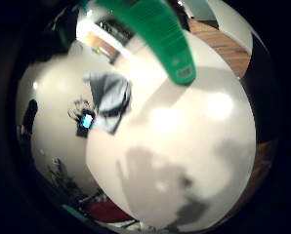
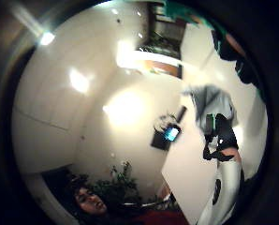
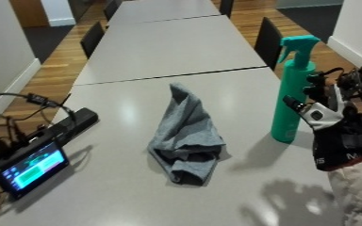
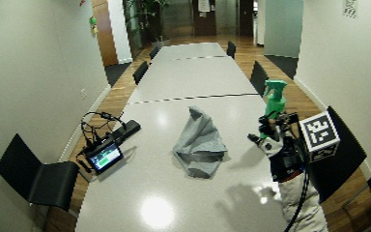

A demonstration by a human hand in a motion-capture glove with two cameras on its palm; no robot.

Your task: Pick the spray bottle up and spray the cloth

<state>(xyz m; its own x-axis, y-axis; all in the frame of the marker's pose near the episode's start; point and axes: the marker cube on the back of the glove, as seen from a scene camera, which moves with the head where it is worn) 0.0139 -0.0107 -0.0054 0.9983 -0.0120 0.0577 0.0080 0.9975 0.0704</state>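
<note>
The gloved right hand point(image 3: 332, 122) partly hides the spray bottle point(image 3: 292, 89); its grip cannot be made out.

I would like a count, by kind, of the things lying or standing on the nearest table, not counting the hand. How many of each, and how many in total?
Spray bottle, teal, standing upright: 1
Cloth, grey, crumpled: 1
Screen device with cables, at the table's edge: 1
Total: 3
</note>
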